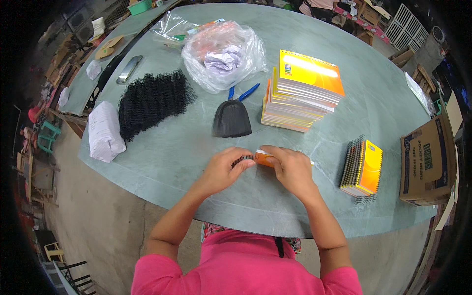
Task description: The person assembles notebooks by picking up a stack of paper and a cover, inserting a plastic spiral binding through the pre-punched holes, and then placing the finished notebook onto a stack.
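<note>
My left hand (222, 169) pinches a dark spiral binding coil (242, 159) between thumb and fingers. The coil's end meets the edge of a small orange-covered notebook (264, 158), which my right hand (293, 169) grips from above. Most of that notebook is hidden under my right fingers. Blue-handled pliers (244, 93) lie beyond my hands, their head covered by a black mesh-like piece (232, 119). Left of them spreads a pile of black spiral coils (155, 102). A tall stack of yellow-orange notebooks (302, 93) with punched edges stands at the far right of my hands.
Coil-bound notebooks (364, 168) are grouped at the right, near a cardboard box (427, 160). A clear plastic bag (223, 54) with crumpled paper sits at the back. A white wrapped bundle (105, 132) and a metal stapler-like object (129, 69) lie left on the green table (196, 142).
</note>
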The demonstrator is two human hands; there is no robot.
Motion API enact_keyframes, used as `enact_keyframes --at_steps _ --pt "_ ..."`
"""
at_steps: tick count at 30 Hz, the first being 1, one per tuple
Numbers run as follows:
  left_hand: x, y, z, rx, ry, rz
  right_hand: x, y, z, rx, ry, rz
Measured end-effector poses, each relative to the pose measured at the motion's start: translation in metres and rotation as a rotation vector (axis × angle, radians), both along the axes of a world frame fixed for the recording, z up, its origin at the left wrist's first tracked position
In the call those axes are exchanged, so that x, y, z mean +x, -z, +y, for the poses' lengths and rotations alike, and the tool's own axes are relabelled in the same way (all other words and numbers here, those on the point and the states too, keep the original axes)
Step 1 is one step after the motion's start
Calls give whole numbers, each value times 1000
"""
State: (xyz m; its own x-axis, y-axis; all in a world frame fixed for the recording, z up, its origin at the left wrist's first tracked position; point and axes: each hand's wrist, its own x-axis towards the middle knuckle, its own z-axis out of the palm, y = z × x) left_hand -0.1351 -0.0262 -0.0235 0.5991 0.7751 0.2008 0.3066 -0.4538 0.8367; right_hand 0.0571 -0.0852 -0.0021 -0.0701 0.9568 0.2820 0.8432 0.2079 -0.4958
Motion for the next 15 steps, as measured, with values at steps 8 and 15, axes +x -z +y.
enact_keyframes --at_steps 8,15 --pt "11 3 6 279 -113 30 -2 -4 2 -18 -53 -18" --pt "-16 -18 25 -236 75 272 -3 6 6 -6 -35 -185"
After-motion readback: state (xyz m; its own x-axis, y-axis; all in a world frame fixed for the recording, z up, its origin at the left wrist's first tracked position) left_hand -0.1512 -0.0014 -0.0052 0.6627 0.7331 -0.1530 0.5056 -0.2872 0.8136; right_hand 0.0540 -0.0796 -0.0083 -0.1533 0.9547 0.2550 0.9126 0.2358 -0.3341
